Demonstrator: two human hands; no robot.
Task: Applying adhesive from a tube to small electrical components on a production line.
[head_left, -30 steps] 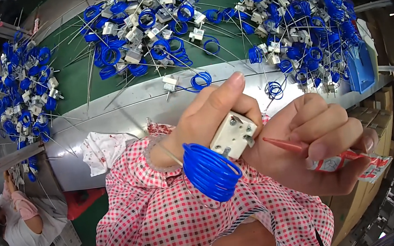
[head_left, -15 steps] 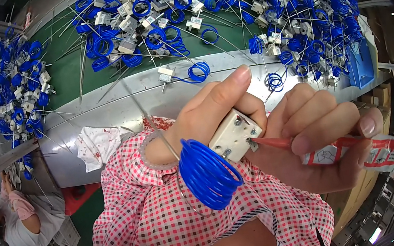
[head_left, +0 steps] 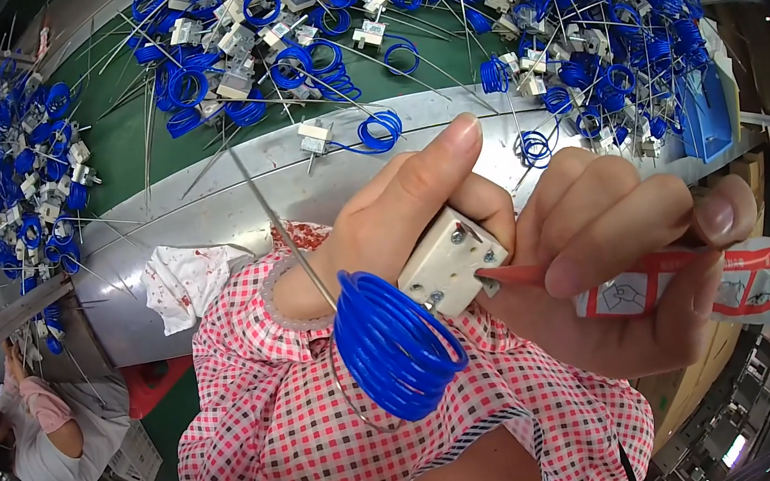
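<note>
My left hand [head_left: 417, 187] is closed around a capillary thermostat. Its off-white block [head_left: 453, 265], with small screws and holes on the face, shows between thumb and fingers. From the block hangs a coil of blue tubing [head_left: 395, 347], and a thin metal rod [head_left: 278, 216] sticks up past my left wrist. My right hand [head_left: 632, 245] is closed around a small red and white tube [head_left: 624, 293]. The tube's pointed red nozzle [head_left: 523, 273] meets the block's face at a hole near its right edge. My palm hides part of the tube.
Behind my hands, heaps of similar thermostats [head_left: 587, 35] lie on a green belt [head_left: 122, 120]. A single thermostat [head_left: 315, 136] rests on the metal ledge [head_left: 131, 320], near a white cloth [head_left: 190, 288]. A blue bin [head_left: 707, 116] stands at right; another person [head_left: 66, 423] is at far left.
Both hands have shifted slightly left in the picture, with the thermostat and tube. The nozzle stays at the block's face. The heaps appear a little higher and further left.
</note>
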